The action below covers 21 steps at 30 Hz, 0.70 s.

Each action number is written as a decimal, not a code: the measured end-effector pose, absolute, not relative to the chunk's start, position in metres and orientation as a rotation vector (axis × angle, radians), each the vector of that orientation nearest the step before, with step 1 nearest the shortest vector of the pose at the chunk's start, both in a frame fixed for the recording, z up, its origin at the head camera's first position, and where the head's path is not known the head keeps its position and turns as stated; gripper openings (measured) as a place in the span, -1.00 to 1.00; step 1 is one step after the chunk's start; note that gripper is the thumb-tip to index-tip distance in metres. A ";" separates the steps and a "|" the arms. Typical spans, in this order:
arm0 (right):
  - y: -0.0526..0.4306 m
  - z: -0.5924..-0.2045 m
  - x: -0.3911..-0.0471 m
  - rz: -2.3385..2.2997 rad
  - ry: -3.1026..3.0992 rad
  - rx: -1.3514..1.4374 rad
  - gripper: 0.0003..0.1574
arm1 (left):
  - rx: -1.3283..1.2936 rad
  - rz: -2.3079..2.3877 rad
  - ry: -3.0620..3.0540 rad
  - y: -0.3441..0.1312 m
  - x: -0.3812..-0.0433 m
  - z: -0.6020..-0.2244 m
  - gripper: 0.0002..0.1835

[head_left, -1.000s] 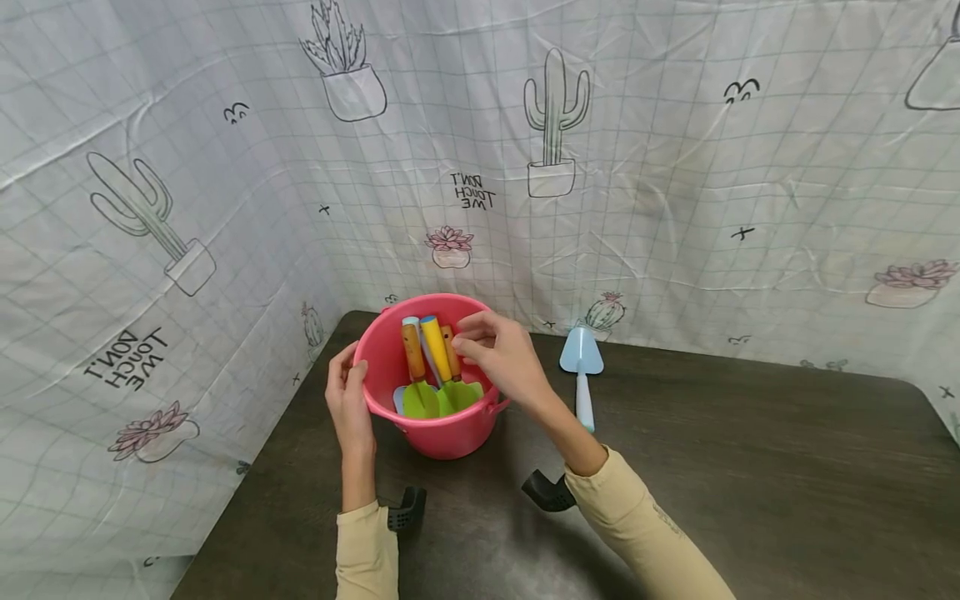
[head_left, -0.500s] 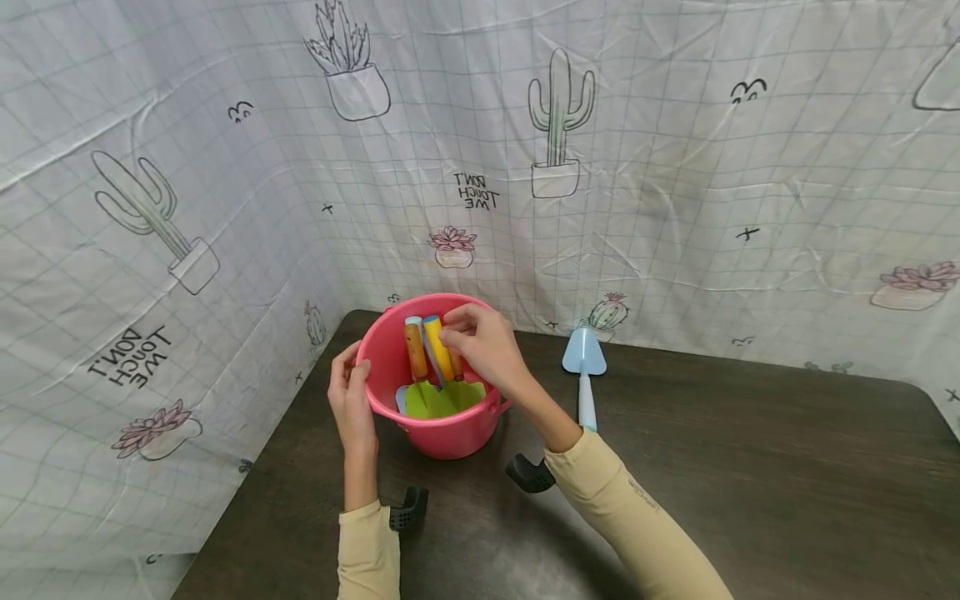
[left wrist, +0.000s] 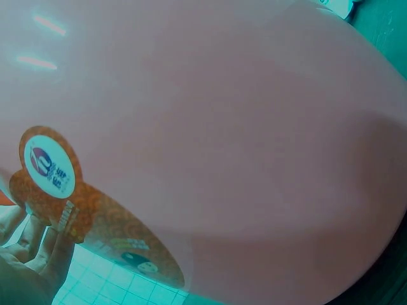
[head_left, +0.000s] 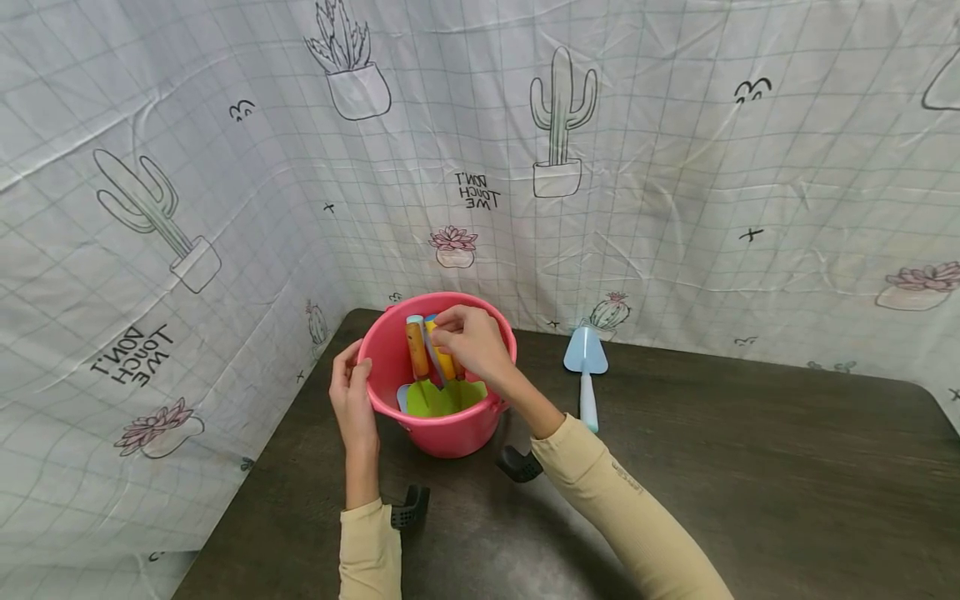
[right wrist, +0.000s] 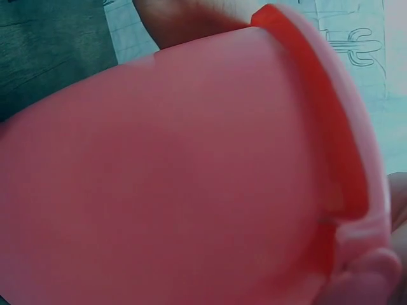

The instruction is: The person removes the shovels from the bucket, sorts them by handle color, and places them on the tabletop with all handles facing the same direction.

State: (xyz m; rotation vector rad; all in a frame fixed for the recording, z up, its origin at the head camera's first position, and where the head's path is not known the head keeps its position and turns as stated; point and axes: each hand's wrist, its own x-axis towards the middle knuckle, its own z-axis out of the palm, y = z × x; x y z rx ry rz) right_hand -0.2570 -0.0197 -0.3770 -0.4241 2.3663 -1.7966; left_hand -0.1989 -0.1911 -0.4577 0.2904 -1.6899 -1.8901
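Note:
A pink bucket (head_left: 450, 435) stands on the dark table, with my left hand (head_left: 352, 404) gripping its left rim, thumb over the edge. In the left wrist view, those fingers (left wrist: 54, 254) lie beside an orange sticker (left wrist: 54, 168) on the bucket's wall. Inside are several small garden tools: a wooden handle (head_left: 417, 350), a yellow handle (head_left: 445, 367) with a blue end, a pale blue-ended one, and lime-green blades (head_left: 427, 402). My right hand (head_left: 476, 342) reaches over the right rim, bent fingers and thumb at the yellow handle's top; I cannot tell whether they pinch it.
A light blue trowel (head_left: 587, 358) with a pale handle lies on the table right of the bucket, near the back edge. A printed cloth (head_left: 660, 208) hangs behind and to the left. Black wrist mounts (head_left: 519, 464) stick out from both sleeves.
My right hand has moved left over the tools, from the right-hand wooden handle to the yellow one. The left hand keeps its grip on the rim; the bucket stays in place.

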 end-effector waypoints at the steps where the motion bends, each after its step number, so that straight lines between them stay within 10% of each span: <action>1: -0.021 -0.377 -0.258 -1.788 2.373 -0.429 -0.69 | 0.290 -1.891 -1.687 -0.191 -0.199 -0.458 -0.57; 21: -0.032 -0.381 -0.267 -1.667 2.432 -0.430 -0.64 | 0.297 -1.892 -1.695 -0.191 -0.199 -0.457 -0.58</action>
